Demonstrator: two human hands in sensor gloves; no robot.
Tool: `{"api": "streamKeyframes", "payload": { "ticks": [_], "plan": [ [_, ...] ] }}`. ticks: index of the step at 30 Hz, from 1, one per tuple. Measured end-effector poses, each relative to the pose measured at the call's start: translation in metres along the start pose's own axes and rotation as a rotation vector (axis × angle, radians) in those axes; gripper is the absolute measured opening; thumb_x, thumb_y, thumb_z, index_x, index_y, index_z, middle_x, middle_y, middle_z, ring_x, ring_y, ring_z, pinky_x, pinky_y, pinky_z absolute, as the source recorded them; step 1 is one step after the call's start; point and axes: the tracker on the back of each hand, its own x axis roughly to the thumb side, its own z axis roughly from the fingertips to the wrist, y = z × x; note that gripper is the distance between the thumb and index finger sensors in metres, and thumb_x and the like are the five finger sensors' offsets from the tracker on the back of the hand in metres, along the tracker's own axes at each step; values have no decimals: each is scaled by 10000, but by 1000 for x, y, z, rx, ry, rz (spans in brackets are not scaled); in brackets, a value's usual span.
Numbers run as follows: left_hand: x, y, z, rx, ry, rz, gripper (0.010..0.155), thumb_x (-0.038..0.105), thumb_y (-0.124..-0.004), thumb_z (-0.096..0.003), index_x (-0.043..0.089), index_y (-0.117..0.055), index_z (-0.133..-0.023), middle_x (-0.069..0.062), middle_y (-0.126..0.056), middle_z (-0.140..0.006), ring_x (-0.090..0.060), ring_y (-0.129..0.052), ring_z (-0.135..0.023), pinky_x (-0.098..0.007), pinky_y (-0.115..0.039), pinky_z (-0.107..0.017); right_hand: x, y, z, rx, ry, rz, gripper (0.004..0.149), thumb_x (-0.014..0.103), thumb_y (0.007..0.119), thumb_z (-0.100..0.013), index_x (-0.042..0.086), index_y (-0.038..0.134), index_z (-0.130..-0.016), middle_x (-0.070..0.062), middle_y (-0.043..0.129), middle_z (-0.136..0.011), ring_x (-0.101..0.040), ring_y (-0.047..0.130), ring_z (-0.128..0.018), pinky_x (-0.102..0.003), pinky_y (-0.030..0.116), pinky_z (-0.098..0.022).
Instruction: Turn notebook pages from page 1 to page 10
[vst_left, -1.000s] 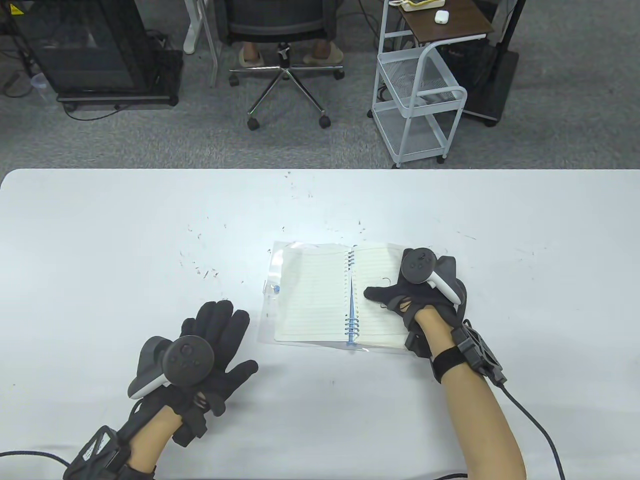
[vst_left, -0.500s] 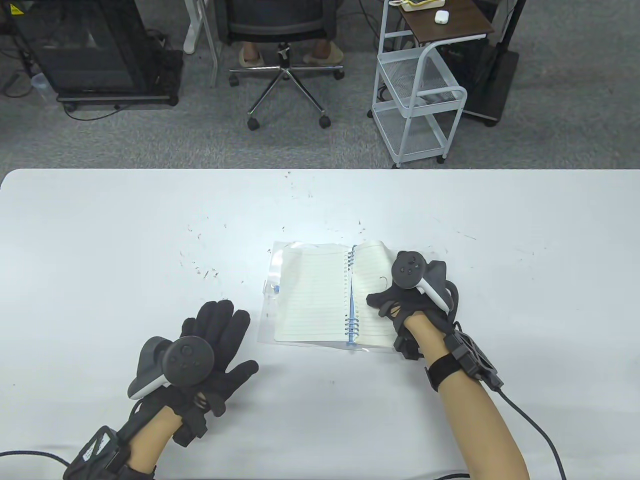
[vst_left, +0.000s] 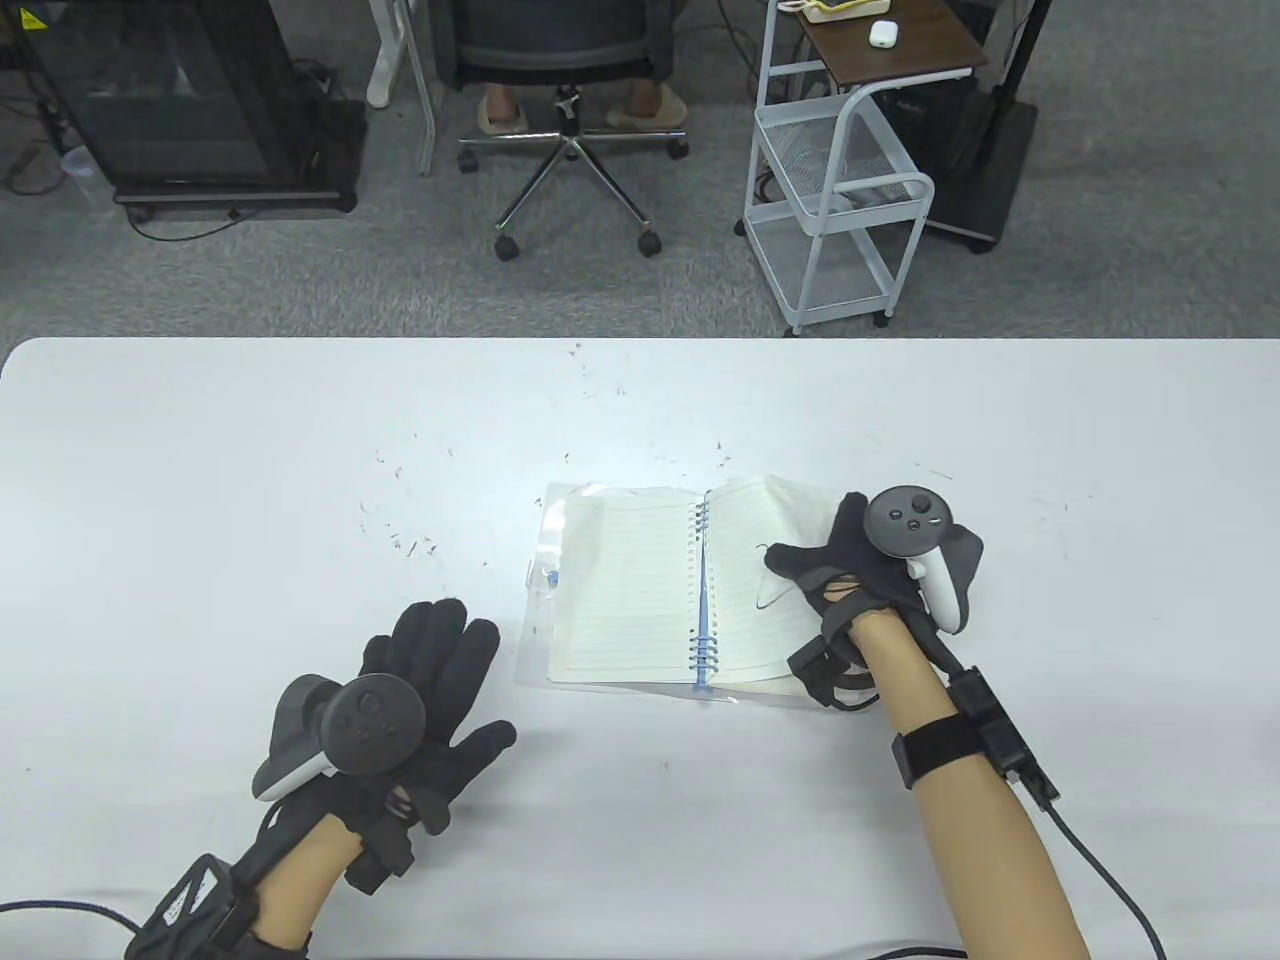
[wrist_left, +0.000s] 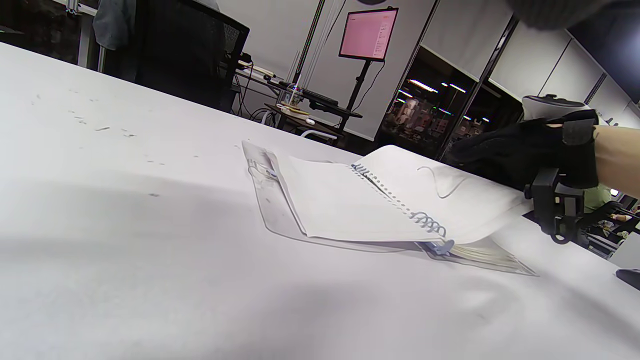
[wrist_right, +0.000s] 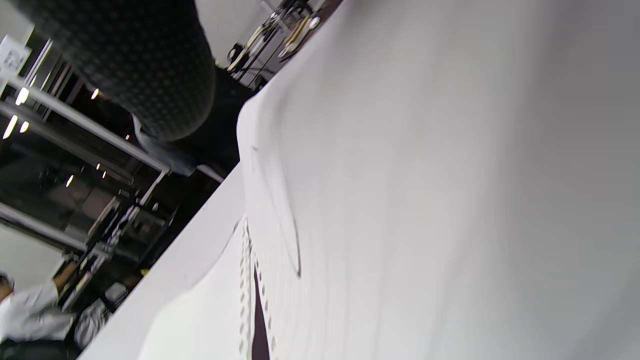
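Table view: an open spiral-bound notebook with lined cream pages (vst_left: 640, 590) lies mid-table on a white table (vst_left: 200, 480). The gloved right hand (vst_left: 880, 575) rests on its raised right-hand page (vst_left: 760, 560); whether it pinches the sheet I cannot tell. The gloved left hand (vst_left: 420, 690) lies flat, fingers spread, holding nothing.

Left wrist view: the page (wrist_left: 450, 190) arches above the stack.

Right wrist view: blurred paper fills the frame.

Office – swivel chair (vst_left: 570, 120), carpet (vst_left: 300, 280), monitor (wrist_left: 368, 34).
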Motion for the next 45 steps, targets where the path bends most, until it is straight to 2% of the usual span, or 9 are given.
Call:
{"api": "streamKeyframes", "payload": {
  "ticks": [5,6,12,15,20,26,32,45],
  "plan": [
    [0,-1,0,-4,1,-1,873,696,-635,-445,265,-318,-1134,-111,-185,-1182,-468,-182,-1132,-718,-262,-731,-22,-18,9,-31,103,-189,928,435,892,-437,-40,278,-947,-375,610,-887,-284,1034,-550,-493,866,-410],
    [0,-1,0,-5,1,-1,873,696,-635,-445,265,-318,-1134,-112,-186,-1181,-468,-182,-1132,-718,-264,-730,-24,-20,10,-36,102,-199,896,423,894,-435,-50,324,-940,-341,695,-856,-247,1061,-502,-470,886,-384],
    [0,-1,0,-8,5,0,873,696,-634,-445,264,-318,-1134,-112,-189,-1182,-469,-181,-1132,-717,-266,-731,-25,-28,16,-79,74,-203,737,330,915,-424,-29,499,-916,-144,948,-683,-135,1105,-353,-406,926,-320],
    [0,-1,0,-9,9,0,873,696,-634,-446,263,-318,-1134,-114,-189,-1182,-468,-182,-1131,-717,-267,-731,-17,-29,18,-93,47,-207,684,300,930,-415,-12,561,-899,-98,994,-618,-104,1114,-307,-390,935,-303],
    [0,-1,0,-8,11,1,871,696,-634,-445,264,-320,-1134,-112,-191,-1182,-468,-182,-1132,-717,-269,-731,9,-23,20,-73,-43,-190,673,302,937,-413,-3,580,-895,-90,1004,-606,-92,1119,-299,-381,940,-301],
    [0,0,0,-4,7,2,871,695,-635,-446,261,-324,-1135,-116,-194,-1182,-469,-182,-1132,-716,-270,-731,48,2,21,-5,-115,-177,671,302,936,-414,-3,582,-894,-91,1003,-606,-91,1118,-301,-381,939,-302],
    [-1,1,1,3,3,6,870,695,-635,-445,260,-328,-1134,-115,-197,-1182,-470,-182,-1132,-716,-273,-732,82,38,14,42,-152,-139,666,302,940,-410,-4,592,-889,-90,1008,-598,-85,1122,-290,-371,944,-293],
    [-2,2,2,7,-6,16,870,694,-636,-445,257,-336,-1135,-115,-203,-1183,-470,-183,-1133,-716,-279,-732,107,120,-8,131,-128,-71,660,305,943,-409,-9,604,-881,-91,1015,-587,-68,1131,-279,-350,954,-287]
  ]
}}
